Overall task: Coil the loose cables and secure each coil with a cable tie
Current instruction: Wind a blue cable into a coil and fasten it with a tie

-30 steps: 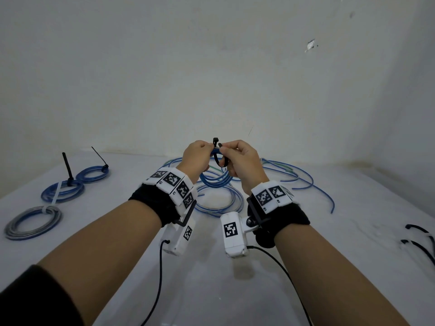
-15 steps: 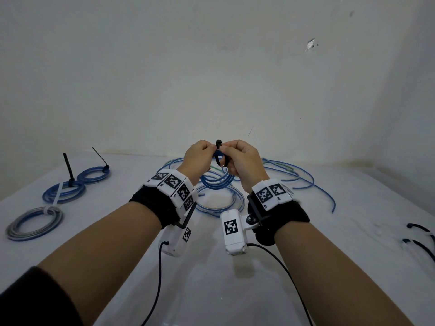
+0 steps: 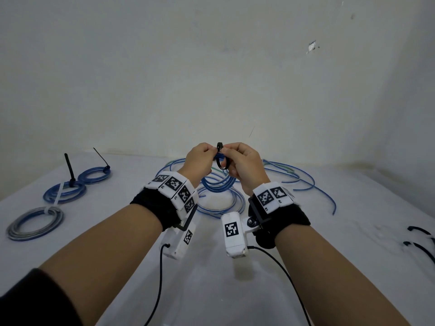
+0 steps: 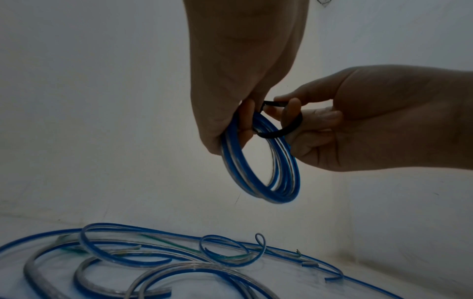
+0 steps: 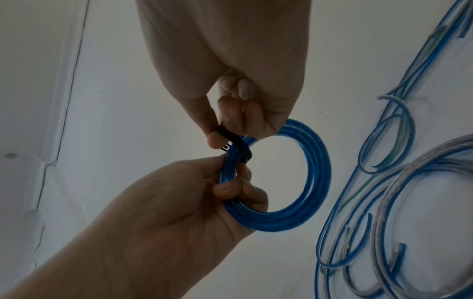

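Note:
A small blue cable coil [image 5: 294,212] hangs in the air between my two hands, above the table. My left hand [image 3: 209,154] grips the coil's upper edge between thumb and curled fingers. A black cable tie [image 4: 279,131] loops loosely around the coil's strands right next to that grip. My right hand [image 3: 229,156] pinches the tie at its head, fingers curled. In the head view the tie [image 3: 220,161] shows between the fingertips, its head poking up, and the coil [image 3: 219,182] sags below the hands.
Loose blue and clear cables [image 3: 282,175] sprawl on the white table [image 3: 211,290] under and behind the hands. Three tied coils [image 3: 63,192] lie at the left. Spare black ties [image 3: 419,238] lie at the right edge. A wall stands close behind.
Both hands stay almost in place. The tie's two ends, slightly apart a second ago, now meet between the fingertips as one loop.

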### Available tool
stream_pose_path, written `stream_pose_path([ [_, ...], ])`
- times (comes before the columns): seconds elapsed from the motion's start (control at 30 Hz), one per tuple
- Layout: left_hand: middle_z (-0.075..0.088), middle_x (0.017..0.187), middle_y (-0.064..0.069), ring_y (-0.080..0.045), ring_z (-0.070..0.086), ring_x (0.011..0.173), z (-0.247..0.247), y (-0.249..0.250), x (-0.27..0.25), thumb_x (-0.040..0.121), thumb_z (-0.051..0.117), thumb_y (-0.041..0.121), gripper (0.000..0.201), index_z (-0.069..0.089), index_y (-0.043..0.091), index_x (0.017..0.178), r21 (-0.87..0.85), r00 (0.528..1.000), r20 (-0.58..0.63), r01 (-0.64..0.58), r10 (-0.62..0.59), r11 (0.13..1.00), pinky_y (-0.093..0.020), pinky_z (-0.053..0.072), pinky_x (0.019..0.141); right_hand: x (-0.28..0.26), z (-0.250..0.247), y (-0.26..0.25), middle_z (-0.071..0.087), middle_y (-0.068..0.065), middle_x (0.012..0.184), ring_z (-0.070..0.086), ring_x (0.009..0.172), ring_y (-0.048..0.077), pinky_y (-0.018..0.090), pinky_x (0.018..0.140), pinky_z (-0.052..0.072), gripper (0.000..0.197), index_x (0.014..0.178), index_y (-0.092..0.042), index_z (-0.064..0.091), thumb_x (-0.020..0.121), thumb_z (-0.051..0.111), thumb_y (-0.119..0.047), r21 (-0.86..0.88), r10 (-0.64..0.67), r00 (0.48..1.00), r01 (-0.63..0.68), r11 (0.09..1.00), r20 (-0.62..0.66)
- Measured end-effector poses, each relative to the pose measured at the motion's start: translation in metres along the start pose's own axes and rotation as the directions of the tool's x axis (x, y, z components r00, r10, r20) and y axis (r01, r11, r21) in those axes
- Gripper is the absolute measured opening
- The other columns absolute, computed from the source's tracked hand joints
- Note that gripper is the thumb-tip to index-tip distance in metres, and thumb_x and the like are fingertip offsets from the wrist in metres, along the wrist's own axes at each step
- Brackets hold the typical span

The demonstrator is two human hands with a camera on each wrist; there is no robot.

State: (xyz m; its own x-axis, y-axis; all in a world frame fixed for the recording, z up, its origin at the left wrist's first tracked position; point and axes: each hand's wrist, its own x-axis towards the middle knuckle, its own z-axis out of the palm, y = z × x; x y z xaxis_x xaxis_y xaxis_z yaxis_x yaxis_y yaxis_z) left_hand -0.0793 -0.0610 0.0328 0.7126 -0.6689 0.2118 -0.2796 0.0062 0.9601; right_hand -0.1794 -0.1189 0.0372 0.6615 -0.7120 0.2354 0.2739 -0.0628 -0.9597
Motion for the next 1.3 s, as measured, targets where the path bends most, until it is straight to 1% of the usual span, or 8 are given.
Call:
stream_pose_path([
  [0.13, 0.047, 0.070, -0.005, -0.017, 0.039, 0.053, -0.0002, -0.0009, -0.0008, 0.097, 0.043, 0.018, 0.024, 0.050, 0.017, 0.074, 0.011, 0.999, -0.010, -0.035, 0.036, 0.999, -0.026, 0.033, 0.049, 0.0003, 0.0002, -0.0002, 0.051, 0.011, 0.058, 0.035, 0.031, 0.004, 0.015, 0.035, 0.025, 0.009, 0.085, -0.006, 0.057, 0.091, 0.053, -0.001, 0.011, 0.002, 1.000, -0.002, 1.000, 0.002],
  [0.27, 0.049, 0.070, -0.005, -0.017, 0.039, 0.053, -0.0002, -0.0005, -0.0021, 0.097, 0.044, 0.017, 0.025, 0.052, 0.018, 0.073, 0.005, 0.998, -0.020, -0.053, 0.053, 0.999, -0.025, 0.033, 0.048, -0.0004, 0.0006, -0.0016, 0.051, 0.012, 0.059, 0.035, 0.029, 0.004, 0.014, 0.034, 0.025, 0.005, 0.092, -0.002, 0.056, 0.092, 0.052, -0.001, 0.020, 0.006, 1.000, -0.006, 1.000, 0.013],
  [0.4, 0.050, 0.071, -0.006, -0.018, 0.040, 0.053, -0.0003, 0.0002, -0.0021, 0.096, 0.044, 0.017, 0.023, 0.053, 0.017, 0.075, 0.007, 0.998, -0.036, -0.060, 0.060, 0.998, -0.027, 0.033, 0.050, 0.0003, 0.0004, -0.0008, 0.051, 0.011, 0.058, 0.035, 0.030, 0.005, 0.015, 0.035, 0.025, 0.010, 0.083, -0.006, 0.057, 0.092, 0.052, -0.001, 0.018, 0.013, 1.000, -0.014, 1.000, 0.015],
  [0.5, 0.051, 0.071, -0.006, -0.017, 0.040, 0.052, -0.0005, 0.0000, -0.0021, 0.096, 0.045, 0.017, 0.020, 0.054, 0.014, 0.079, 0.008, 0.998, -0.027, -0.062, 0.062, 0.998, -0.027, 0.033, 0.050, 0.0004, 0.0001, 0.0002, 0.052, 0.010, 0.057, 0.036, 0.031, 0.005, 0.015, 0.035, 0.025, 0.012, 0.082, -0.007, 0.057, 0.092, 0.052, -0.002, 0.017, 0.016, 1.000, -0.016, 1.000, 0.014],
  [0.73, 0.051, 0.070, -0.001, -0.014, 0.039, 0.054, -0.0005, -0.0030, -0.0020, 0.096, 0.046, 0.014, 0.024, 0.055, 0.021, 0.075, -0.014, 0.993, -0.037, -0.115, 0.114, 0.993, -0.026, 0.031, 0.052, 0.0026, -0.0009, 0.0010, 0.052, 0.010, 0.058, 0.034, 0.032, 0.006, 0.016, 0.037, 0.025, 0.009, 0.084, -0.006, 0.058, 0.091, 0.053, -0.003, 0.036, 0.029, 1.000, -0.029, 0.999, 0.009],
  [1.1, 0.052, 0.071, 0.001, -0.011, 0.039, 0.053, 0.0007, -0.0054, -0.0015, 0.096, 0.046, 0.013, 0.021, 0.056, 0.021, 0.079, -0.033, 0.989, -0.058, -0.138, 0.136, 0.990, -0.024, 0.030, 0.051, 0.0035, -0.0018, 0.0037, 0.051, 0.010, 0.058, 0.032, 0.032, 0.006, 0.016, 0.036, 0.025, 0.009, 0.086, -0.004, 0.060, 0.091, 0.053, -0.002, 0.074, 0.032, 0.999, -0.033, 0.997, 0.003],
  [1.2, 0.054, 0.074, 0.002, -0.009, 0.042, 0.055, 0.0022, -0.0062, -0.0021, 0.095, 0.048, 0.012, 0.015, 0.057, 0.019, 0.087, -0.021, 0.984, -0.071, -0.165, 0.163, 0.986, -0.025, 0.034, 0.056, 0.0044, -0.0034, 0.0038, 0.052, 0.010, 0.058, 0.031, 0.032, 0.007, 0.016, 0.036, 0.025, 0.009, 0.086, -0.004, 0.060, 0.091, 0.053, -0.003, 0.074, 0.037, 0.999, -0.037, 0.997, -0.003],
  [1.3, 0.056, 0.077, 0.002, -0.009, 0.044, 0.058, 0.0035, -0.0074, -0.0015, 0.094, 0.049, 0.011, 0.016, 0.057, 0.022, 0.086, -0.009, 0.979, -0.086, -0.185, 0.184, 0.983, -0.027, 0.037, 0.061, 0.0054, -0.0054, 0.0046, 0.052, 0.008, 0.056, 0.031, 0.033, 0.007, 0.016, 0.036, 0.024, 0.010, 0.084, -0.005, 0.061, 0.090, 0.053, -0.003, 0.076, 0.038, 0.999, -0.038, 0.996, -0.001],
])
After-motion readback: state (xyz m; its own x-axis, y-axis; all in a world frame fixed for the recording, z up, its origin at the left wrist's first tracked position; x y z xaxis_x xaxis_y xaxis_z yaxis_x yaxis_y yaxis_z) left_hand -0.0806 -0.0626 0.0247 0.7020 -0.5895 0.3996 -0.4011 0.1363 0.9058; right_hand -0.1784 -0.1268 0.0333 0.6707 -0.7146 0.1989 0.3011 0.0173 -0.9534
